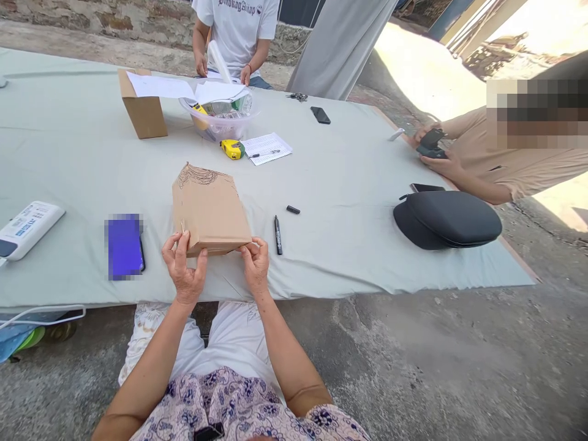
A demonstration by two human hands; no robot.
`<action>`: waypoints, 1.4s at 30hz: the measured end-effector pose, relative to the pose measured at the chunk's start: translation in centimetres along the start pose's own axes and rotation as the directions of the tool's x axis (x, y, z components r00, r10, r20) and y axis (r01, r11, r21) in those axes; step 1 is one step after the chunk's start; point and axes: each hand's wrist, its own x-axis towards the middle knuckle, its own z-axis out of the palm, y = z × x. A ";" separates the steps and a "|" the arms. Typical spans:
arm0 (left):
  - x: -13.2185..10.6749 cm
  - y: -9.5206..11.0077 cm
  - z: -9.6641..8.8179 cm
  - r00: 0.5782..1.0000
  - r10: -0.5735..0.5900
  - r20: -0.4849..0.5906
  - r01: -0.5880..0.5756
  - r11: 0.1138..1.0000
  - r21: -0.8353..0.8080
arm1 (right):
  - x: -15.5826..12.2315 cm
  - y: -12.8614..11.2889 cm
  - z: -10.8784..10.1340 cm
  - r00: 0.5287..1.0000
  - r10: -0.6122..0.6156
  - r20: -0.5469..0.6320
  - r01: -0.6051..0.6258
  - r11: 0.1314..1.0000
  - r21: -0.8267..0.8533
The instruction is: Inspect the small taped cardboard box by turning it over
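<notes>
A flat brown cardboard box (pixel 209 208) with dark scribbles on its far end lies on the pale cloth (pixel 344 184) in front of me. My left hand (pixel 184 272) pinches its near left corner, thumb and fingers closed on the edge. At the near right corner my right hand (pixel 256 264) grips the box the same way. A black marker (pixel 277 234) lies just right of the box, its cap (pixel 293 209) a little beyond it.
A phone with a blue screen (pixel 124 246) and a white remote (pixel 27 228) lie to the left. Farther back are an open carton (pixel 143 110), a clear bowl (pixel 220 122), a yellow tape measure (pixel 232 149) and a paper sheet (pixel 267 147). A black case (pixel 448 219) sits right. Two other people are at the table's edges.
</notes>
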 end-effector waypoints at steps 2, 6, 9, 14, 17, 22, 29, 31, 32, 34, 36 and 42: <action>0.6 0.8 -0.3 0.999 0.044 -0.004 -0.044 0.999 0.010 | -0.1 -0.2 0.1 1.000 -0.015 0.021 0.017 0.998 -0.056; 1.9 1.9 -0.4 0.987 0.163 -0.007 -0.163 0.986 -0.018 | 0.1 -0.7 0.2 0.996 -0.091 0.010 0.091 0.972 -0.216; 2.3 2.1 0.1 0.985 0.164 0.063 -0.163 0.987 -0.007 | 0.2 -0.8 0.3 0.991 -0.129 -0.044 0.109 0.944 -0.312; 2.6 2.6 1.2 0.966 0.184 0.179 -0.183 0.983 -0.020 | 0.2 -0.7 0.4 0.972 -0.189 -0.142 0.123 0.917 -0.380; 2.9 3.1 2.3 0.937 0.247 0.246 -0.243 0.969 -0.046 | 0.0 -0.9 0.2 0.968 -0.211 -0.138 0.144 0.912 -0.385; 2.9 3.6 3.8 0.911 0.304 0.279 -0.300 0.952 -0.060 | -0.5 -0.8 -0.1 0.957 -0.222 -0.186 0.170 0.950 -0.262; 2.9 3.5 3.7 0.907 0.317 0.276 -0.323 0.946 -0.025 | -0.5 -1.5 0.1 0.941 -0.288 -0.176 0.246 0.943 -0.224; 2.8 3.4 3.8 0.907 0.326 0.265 -0.332 0.943 -0.024 | -0.1 -2.4 0.1 0.935 -0.307 -0.176 0.269 0.940 -0.208; 2.8 3.4 3.8 0.909 0.323 0.265 -0.328 0.944 -0.026 | 0.1 -2.9 0.2 0.932 -0.320 -0.171 0.283 0.936 -0.210; 2.7 3.2 3.9 0.914 0.303 0.269 -0.304 0.952 -0.037 | 0.5 -3.9 0.3 0.925 -0.353 -0.143 0.311 0.917 -0.251; 2.6 3.0 3.9 0.922 0.278 0.268 -0.272 0.960 -0.061 | 1.0 -4.8 0.5 0.917 -0.383 -0.115 0.331 0.888 -0.320; 3.0 2.8 3.4 0.934 0.254 0.251 -0.212 0.960 -0.181 | 1.9 -5.5 1.2 0.886 -0.432 -0.170 0.343 0.855 -0.389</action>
